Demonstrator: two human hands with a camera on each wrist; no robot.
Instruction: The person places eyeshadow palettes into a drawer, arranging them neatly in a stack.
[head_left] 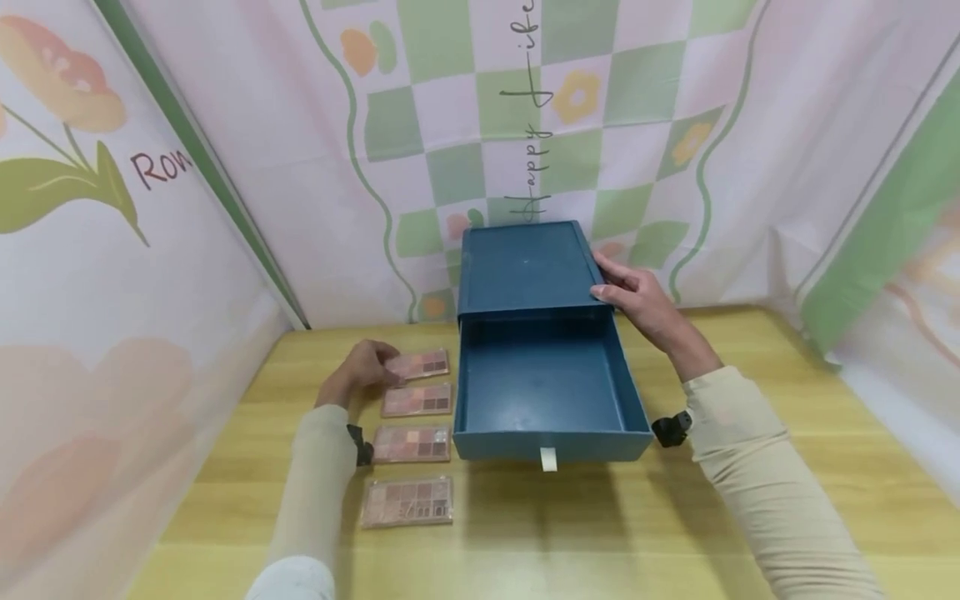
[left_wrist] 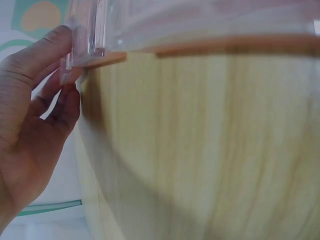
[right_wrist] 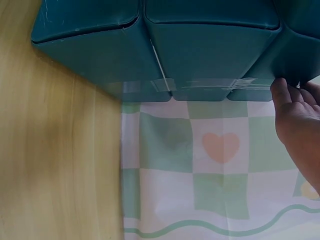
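Note:
My left hand (head_left: 366, 365) pinches the left end of the farthest eyeshadow palette (head_left: 425, 364), thumb over it and fingers beneath in the left wrist view. Three similar eyeshadow palettes lie in a column nearer me: one just below (head_left: 417, 401), a third palette (head_left: 412, 444) and a fourth palette (head_left: 408, 502) at the front. To their right stands a dark blue storage box (head_left: 532, 265), its top drawer (head_left: 551, 446) pulled out towards me. My right hand (head_left: 637, 297) rests against the box's upper right side with thumb and fingers spread.
A pale pull tab (head_left: 549, 459) hangs from the drawer front. In the right wrist view the drawer box (right_wrist: 210, 60) shows stacked tiers with clear tape across them. Printed curtains (head_left: 420, 167) enclose the wooden table (head_left: 540, 550) behind and on both sides.

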